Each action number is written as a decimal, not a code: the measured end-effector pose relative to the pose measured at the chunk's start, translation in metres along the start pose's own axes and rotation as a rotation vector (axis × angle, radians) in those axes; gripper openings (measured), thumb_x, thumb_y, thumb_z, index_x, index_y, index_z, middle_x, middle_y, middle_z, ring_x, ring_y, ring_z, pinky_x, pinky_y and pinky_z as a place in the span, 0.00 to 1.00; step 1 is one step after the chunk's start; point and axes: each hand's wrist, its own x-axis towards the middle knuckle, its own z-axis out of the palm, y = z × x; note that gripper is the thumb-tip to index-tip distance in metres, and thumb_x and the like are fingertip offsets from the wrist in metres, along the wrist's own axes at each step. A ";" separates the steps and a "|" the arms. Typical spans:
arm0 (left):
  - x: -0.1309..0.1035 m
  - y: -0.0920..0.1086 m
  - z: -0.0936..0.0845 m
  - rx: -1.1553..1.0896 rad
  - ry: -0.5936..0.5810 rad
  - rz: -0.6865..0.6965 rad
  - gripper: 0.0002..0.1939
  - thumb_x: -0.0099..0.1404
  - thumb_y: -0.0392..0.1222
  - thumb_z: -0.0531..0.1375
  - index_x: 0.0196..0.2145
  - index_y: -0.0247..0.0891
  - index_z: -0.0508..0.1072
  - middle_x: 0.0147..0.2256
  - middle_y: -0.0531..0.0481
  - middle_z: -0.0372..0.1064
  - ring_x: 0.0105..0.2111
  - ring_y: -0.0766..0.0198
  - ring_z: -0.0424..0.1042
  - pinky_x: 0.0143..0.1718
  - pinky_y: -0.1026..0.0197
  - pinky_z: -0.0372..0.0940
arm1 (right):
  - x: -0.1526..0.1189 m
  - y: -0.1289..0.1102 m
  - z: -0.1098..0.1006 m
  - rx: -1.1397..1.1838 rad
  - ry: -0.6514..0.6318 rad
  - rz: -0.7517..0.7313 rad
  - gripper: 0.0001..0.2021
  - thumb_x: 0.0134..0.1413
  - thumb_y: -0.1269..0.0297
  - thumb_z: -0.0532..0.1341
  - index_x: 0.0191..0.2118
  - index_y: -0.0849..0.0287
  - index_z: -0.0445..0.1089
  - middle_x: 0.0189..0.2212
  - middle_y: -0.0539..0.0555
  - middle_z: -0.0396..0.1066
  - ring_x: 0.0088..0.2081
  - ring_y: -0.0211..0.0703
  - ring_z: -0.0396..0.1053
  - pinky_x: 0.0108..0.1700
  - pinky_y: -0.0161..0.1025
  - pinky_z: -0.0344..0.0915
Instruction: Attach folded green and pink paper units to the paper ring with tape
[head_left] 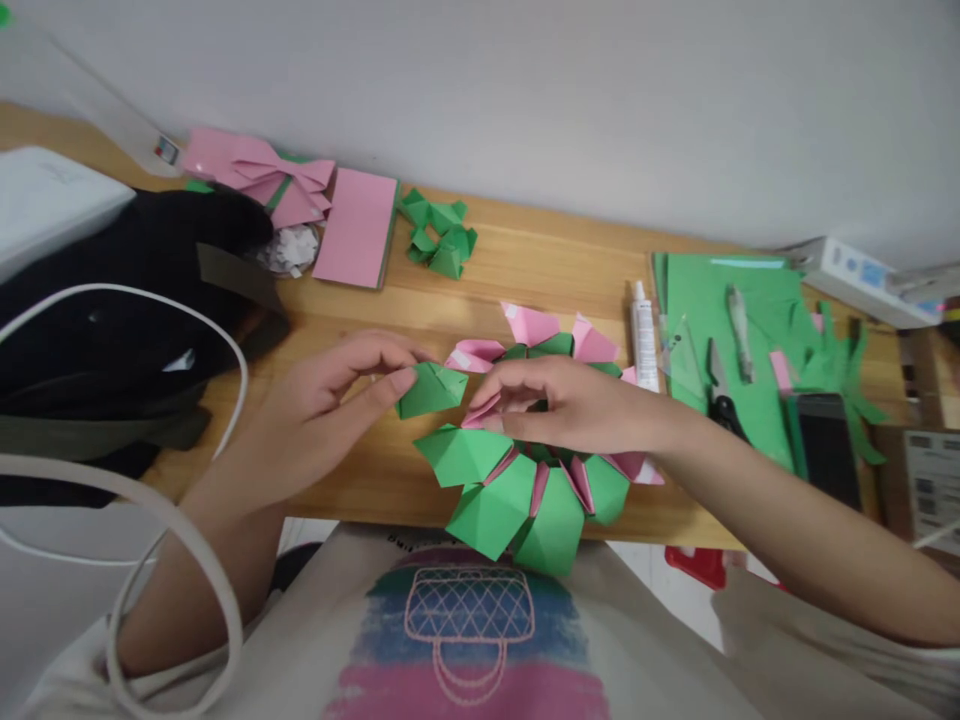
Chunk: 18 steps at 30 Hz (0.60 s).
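As I view it remotely, the folded-paper ring (549,525) lies along the front of the table (570,255), many green and pink units (491,512) already joined; whether it closes beneath the right hand (577,405), I cannot tell. That hand pinches a pink fold (484,412), while the left hand (322,405) pinches a green piece (433,389) just beside the ring, apparently not yet attached. Farther out, loose green folds (448,248) lie separate, near the wall (562,120)

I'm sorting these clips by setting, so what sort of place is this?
Probably an indoor desk used for paper crafts: a light-brown wooden tabletop against a pale wall, holding a ring of folded green and pink paper and a flat rectangular pink paper stack.
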 end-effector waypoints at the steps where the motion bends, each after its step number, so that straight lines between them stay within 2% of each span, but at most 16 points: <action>1: -0.001 0.002 -0.001 0.042 -0.009 0.025 0.07 0.65 0.41 0.56 0.32 0.39 0.72 0.40 0.50 0.74 0.39 0.64 0.72 0.41 0.64 0.64 | 0.000 -0.001 0.001 0.003 0.006 0.007 0.08 0.59 0.64 0.58 0.42 0.58 0.71 0.39 0.52 0.75 0.37 0.38 0.71 0.38 0.37 0.67; 4: -0.003 0.005 -0.004 0.150 -0.018 0.103 0.06 0.67 0.41 0.55 0.35 0.40 0.72 0.43 0.52 0.74 0.43 0.64 0.72 0.46 0.64 0.63 | 0.001 -0.001 0.004 0.000 0.035 0.010 0.08 0.60 0.65 0.56 0.41 0.59 0.72 0.39 0.53 0.75 0.38 0.38 0.71 0.39 0.37 0.67; 8: -0.005 0.004 -0.003 0.224 -0.024 0.164 0.06 0.68 0.40 0.55 0.38 0.41 0.71 0.44 0.52 0.73 0.45 0.65 0.71 0.47 0.65 0.62 | 0.000 0.001 0.006 -0.027 0.073 -0.007 0.08 0.59 0.68 0.56 0.41 0.58 0.71 0.39 0.52 0.75 0.37 0.39 0.71 0.39 0.38 0.67; 12: -0.005 0.006 0.000 0.200 -0.049 0.134 0.06 0.69 0.39 0.55 0.38 0.38 0.71 0.44 0.49 0.73 0.46 0.63 0.71 0.48 0.64 0.61 | -0.001 0.001 0.008 -0.002 0.089 0.008 0.08 0.58 0.69 0.56 0.42 0.58 0.71 0.41 0.53 0.75 0.39 0.41 0.72 0.39 0.39 0.68; 18: -0.006 0.010 0.001 0.179 -0.024 0.115 0.05 0.68 0.40 0.56 0.37 0.40 0.71 0.44 0.49 0.73 0.45 0.61 0.71 0.48 0.61 0.62 | -0.001 -0.001 0.017 0.018 0.175 0.054 0.07 0.57 0.71 0.56 0.39 0.58 0.69 0.39 0.53 0.75 0.40 0.42 0.73 0.44 0.42 0.68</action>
